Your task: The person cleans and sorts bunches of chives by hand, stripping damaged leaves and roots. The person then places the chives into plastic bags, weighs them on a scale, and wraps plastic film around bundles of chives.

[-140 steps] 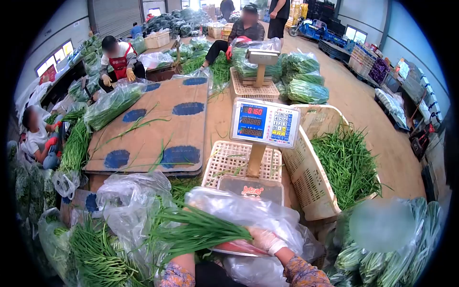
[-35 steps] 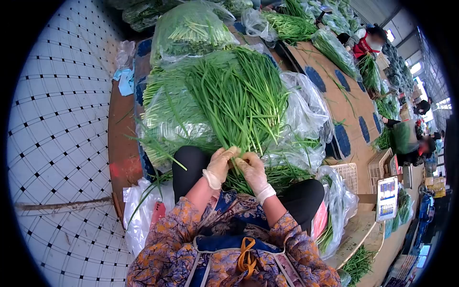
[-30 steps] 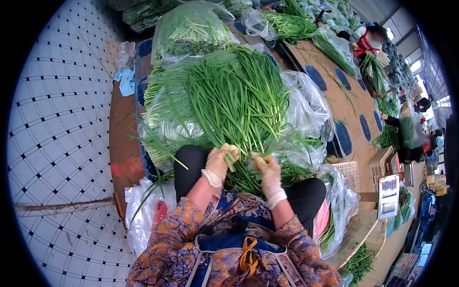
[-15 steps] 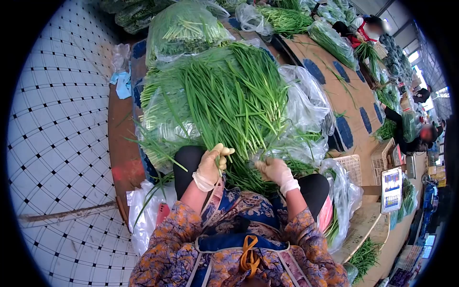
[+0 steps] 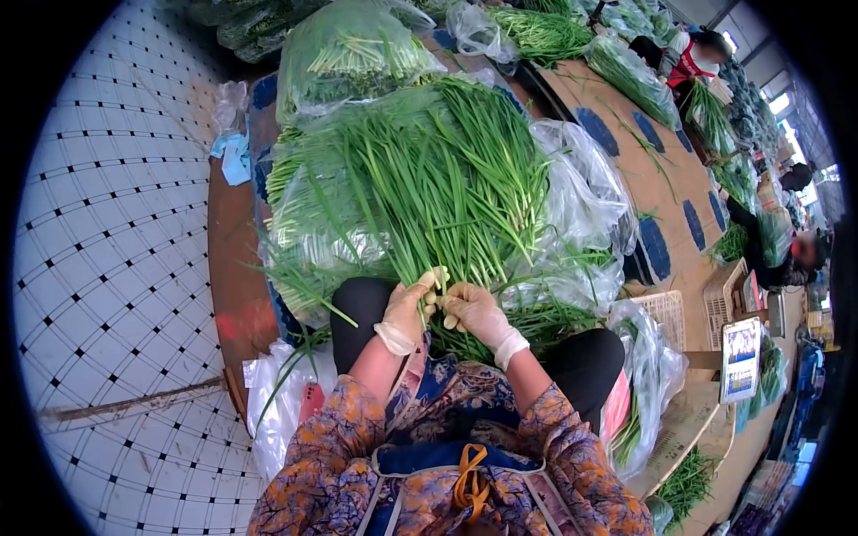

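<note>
Loose long green stalks (image 5: 447, 179) lie in a wide heap over clear plastic bagging, their lower ends toward me. My left hand (image 5: 407, 313), in a pale thin glove, is closed round the ends of a few stalks at the near edge of the heap. My right hand (image 5: 474, 314), gloved alike, is beside it with fingers bent together close to the left fingertips; what it pinches is too small to make out. More green stalks (image 5: 554, 322) lie beyond my right hand, between my knees. A bagged bundle (image 5: 357, 58) rests behind the heap.
Crumpled clear plastic (image 5: 581, 192) lies right of the heap. A scale display (image 5: 741, 359) and a pale crate (image 5: 679, 438) are at the right. Two people, one in a red apron (image 5: 686, 67), sit farther off. A tiled wall (image 5: 125, 223) is at the left.
My right hand has moved left from the stalks near my right knee to beside my left hand, and the left now holds stalk ends. Earlier, the view faced the scale.
</note>
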A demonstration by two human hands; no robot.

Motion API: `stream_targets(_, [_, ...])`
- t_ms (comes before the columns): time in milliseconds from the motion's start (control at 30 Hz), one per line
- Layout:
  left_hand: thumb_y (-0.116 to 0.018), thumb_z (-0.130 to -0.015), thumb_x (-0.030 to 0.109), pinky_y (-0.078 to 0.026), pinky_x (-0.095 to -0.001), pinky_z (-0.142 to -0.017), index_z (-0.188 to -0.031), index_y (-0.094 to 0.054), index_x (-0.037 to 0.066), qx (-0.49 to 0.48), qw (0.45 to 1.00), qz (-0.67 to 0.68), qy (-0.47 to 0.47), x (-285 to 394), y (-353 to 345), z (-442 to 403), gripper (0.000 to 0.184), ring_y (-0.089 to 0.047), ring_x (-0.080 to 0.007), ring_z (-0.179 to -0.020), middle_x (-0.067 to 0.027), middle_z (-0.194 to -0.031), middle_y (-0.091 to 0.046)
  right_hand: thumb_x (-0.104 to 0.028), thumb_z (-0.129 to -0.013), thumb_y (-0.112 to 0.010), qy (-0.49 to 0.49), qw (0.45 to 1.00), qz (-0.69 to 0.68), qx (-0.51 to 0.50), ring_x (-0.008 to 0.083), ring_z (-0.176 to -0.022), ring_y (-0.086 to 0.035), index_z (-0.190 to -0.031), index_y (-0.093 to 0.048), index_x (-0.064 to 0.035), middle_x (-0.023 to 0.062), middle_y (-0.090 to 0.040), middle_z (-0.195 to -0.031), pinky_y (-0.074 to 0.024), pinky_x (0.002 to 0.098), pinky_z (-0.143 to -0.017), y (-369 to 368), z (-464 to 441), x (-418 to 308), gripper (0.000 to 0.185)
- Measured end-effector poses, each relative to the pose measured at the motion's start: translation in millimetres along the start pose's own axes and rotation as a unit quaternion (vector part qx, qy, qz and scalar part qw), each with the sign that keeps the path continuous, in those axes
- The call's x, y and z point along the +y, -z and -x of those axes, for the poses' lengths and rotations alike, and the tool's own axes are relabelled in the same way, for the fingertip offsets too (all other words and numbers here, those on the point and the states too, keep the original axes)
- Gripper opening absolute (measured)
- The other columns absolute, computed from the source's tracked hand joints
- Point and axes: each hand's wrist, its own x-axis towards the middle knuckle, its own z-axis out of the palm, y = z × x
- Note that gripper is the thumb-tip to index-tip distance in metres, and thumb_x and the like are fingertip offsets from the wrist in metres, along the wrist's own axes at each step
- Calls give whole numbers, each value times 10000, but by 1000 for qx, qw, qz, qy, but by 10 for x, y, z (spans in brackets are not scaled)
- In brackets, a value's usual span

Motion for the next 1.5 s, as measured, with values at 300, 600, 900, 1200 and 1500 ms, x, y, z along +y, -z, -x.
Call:
stream_targets(300, [-517,-848,66,-351,-164,-418,-1058,-522,9,15,999,47,17,45,6,4,218,-447,-49,-545,-118,-1011,-598,-172,-872,-506,81,993,-8,81,89,-535,-517,-828,-545,-34,46,-591,-659,-413,218,-497,57,-100,19,150])
stream_targets(600, [-539,-843,89,-295,-155,-393,-1128,-504,49,2,1000,15,4,5,11,90,290,-375,-31,-460,-119,-946,-625,-282,-845,-546,-13,886,461,-52,126,-589,-590,-986,-600,-30,77,-617,-663,-461,290,-578,314,228,213,294])
stream_targets(900, [-469,-864,76,-305,-188,-420,-905,-525,54,37,998,38,16,-135,-30,307,73,-403,-61,-502,5,-728,-509,-280,-823,-599,115,978,166,52,179,-629,-584,-917,-564,11,124,-600,-701,-453,308,-615,-110,-264,34,308])
stream_targets(1200, [-493,-881,188,-345,-189,-523,-964,-593,21,36,991,-81,-95,-76,45,180,211,-442,-71,-596,-71,-933,-639,-224,-825,-572,148,938,298,-95,229,-682,-579,-933,-605,-52,113,-590,-735,-463,340,-632,282,557,270,206])
stream_targets(1500, [-561,-861,172,-444,-203,-552,-973,-557,58,-42,993,-5,-112,87,96,172,160,-557,-86,-687,-130,-1081,-584,-434,-781,-587,13,832,547,93,265,-756,-631,-957,-514,-32,159,-631,-809,-505,382,-674,123,79,-20,444])
